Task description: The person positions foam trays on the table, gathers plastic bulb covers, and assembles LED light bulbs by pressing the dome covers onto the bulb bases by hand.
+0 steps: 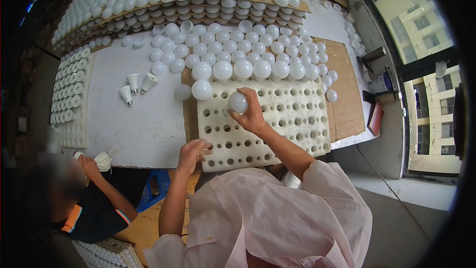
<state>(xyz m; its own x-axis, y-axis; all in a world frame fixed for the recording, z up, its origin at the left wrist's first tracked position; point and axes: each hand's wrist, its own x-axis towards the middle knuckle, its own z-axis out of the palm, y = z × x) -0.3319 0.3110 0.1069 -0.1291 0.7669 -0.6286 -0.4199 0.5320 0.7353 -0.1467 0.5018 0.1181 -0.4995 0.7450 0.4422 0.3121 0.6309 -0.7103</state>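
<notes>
The right hand (252,111) grips a white bulb (238,102) above the foam tray (267,149) at the bench's (134,139) near edge. The left hand (192,155), loosely curled without a grip, is by the tray's near-left corner, with open room leftward.

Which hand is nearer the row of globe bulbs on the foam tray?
Right. The right hand grips a globe just short of the bulb row; the left hand is farther back, by the foam tray's left edge.
</notes>
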